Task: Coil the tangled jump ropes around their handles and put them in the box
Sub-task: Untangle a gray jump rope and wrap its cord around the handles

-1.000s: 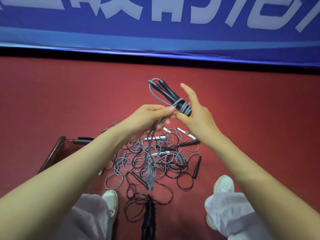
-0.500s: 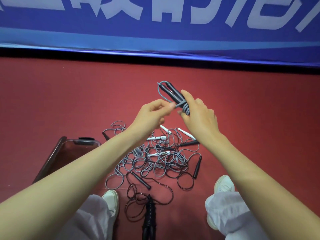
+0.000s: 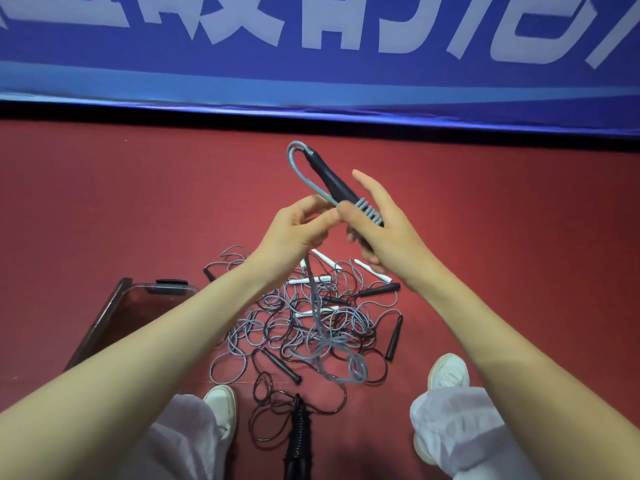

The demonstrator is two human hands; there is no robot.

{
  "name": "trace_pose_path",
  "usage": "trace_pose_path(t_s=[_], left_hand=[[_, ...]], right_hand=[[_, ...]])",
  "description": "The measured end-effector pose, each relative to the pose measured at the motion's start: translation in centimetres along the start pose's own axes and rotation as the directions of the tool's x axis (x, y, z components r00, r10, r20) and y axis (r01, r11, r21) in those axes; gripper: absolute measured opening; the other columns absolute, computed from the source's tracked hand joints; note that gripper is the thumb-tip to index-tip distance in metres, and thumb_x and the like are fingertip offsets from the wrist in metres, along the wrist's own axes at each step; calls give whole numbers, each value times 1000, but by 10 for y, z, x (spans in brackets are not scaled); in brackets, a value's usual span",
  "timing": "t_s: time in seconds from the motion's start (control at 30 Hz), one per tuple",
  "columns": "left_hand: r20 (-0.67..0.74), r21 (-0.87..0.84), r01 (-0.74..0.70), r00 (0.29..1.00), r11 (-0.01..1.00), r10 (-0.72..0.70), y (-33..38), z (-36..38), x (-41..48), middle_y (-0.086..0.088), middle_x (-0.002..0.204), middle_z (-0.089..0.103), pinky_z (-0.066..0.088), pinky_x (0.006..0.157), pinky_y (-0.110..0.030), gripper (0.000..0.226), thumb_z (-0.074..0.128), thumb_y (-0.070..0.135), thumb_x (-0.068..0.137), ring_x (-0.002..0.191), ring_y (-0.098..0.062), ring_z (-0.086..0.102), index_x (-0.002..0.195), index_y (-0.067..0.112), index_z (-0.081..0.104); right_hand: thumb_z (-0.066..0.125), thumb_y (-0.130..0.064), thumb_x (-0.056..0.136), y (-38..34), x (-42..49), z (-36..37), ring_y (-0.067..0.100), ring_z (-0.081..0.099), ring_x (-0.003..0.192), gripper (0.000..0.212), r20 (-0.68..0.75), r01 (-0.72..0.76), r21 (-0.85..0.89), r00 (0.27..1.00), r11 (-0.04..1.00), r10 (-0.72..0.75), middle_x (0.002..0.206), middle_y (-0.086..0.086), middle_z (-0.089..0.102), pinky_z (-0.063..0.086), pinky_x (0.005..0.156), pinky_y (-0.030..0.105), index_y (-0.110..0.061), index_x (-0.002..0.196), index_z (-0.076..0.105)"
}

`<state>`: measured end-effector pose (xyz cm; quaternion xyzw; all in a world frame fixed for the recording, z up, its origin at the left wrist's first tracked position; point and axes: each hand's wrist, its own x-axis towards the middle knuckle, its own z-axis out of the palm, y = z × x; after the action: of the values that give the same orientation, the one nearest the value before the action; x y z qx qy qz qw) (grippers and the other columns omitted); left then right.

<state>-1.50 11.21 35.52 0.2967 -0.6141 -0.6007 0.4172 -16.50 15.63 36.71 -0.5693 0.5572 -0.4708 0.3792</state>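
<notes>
My right hand (image 3: 384, 230) grips the black handles (image 3: 332, 178) of a grey jump rope, held up above the floor. Several grey turns (image 3: 369, 211) are wound around the handles by my thumb. My left hand (image 3: 298, 233) pinches the loose grey cord (image 3: 317, 306), which hangs down to a dangling loop. Below lies a tangled pile of grey and black ropes (image 3: 304, 327) with black and white handles. A clear plastic box (image 3: 138, 306) stands at the left, partly hidden by my left forearm.
A black rope coiled around its handles (image 3: 299, 434) lies between my white shoes (image 3: 221, 407). The floor is red. A blue banner (image 3: 311, 46) runs along the far edge.
My left hand has brought the cord around the handles again and dropped lower, with the free cord hanging straight down. The handles now tilt more upright.
</notes>
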Motion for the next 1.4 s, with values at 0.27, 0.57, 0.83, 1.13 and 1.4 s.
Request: trace_pose_path(t_s=[0.27, 0.57, 0.83, 1.13, 1.4], left_hand=[[-67, 25, -32, 997, 999, 34, -5, 9, -5, 14, 50, 49, 20, 46, -19, 12, 56, 11, 95, 47, -6, 24, 85, 17, 58], [-107, 58, -18, 994, 998, 24, -12, 12, -2, 10, 67, 59, 25, 42, -19, 18, 64, 23, 91, 44, -8, 27, 94, 6, 63], [331, 155, 142, 925, 978, -187, -7, -35, 4, 0, 61, 42, 38, 65, -21, 29, 59, 48, 87, 61, -13, 38, 84, 23, 73], [421, 407, 88, 865, 909, -273, -13, -65, 7, -12, 98, 70, 51, 79, -26, 20, 60, 9, 87, 90, -17, 66, 104, 2, 68], [468, 341, 91, 847, 936, -253, -15, -55, 5, -10, 85, 66, 51, 70, -30, 37, 72, 25, 76, 73, -16, 61, 97, -5, 64]], right_hand=[[45, -50, 97, 6, -1, 4, 32, 63, 61, 44, -38, 69, -240, 996, 968, -80, 76, 17, 65, 56, 59, 47, -63, 136, 28], [53, -36, 97, 7, -1, 10, 13, 53, 52, 56, -195, 121, -105, 971, 987, -140, 60, -2, 55, 44, 54, 30, -51, 144, 26], [62, -46, 83, -10, -6, 2, 22, 46, 50, 76, -107, 68, 96, 993, 993, -58, 58, 6, 52, 36, 41, 22, -54, 144, 17], [60, -42, 81, -16, -20, -11, 16, 43, 42, 74, 536, -257, 26, 819, 966, 203, 66, 11, 57, 25, 33, 15, -43, 145, 23], [65, -24, 89, -10, -22, -17, 15, 43, 46, 62, 585, -319, -9, 767, 948, 264, 71, 8, 61, 25, 34, 17, -37, 138, 30]])
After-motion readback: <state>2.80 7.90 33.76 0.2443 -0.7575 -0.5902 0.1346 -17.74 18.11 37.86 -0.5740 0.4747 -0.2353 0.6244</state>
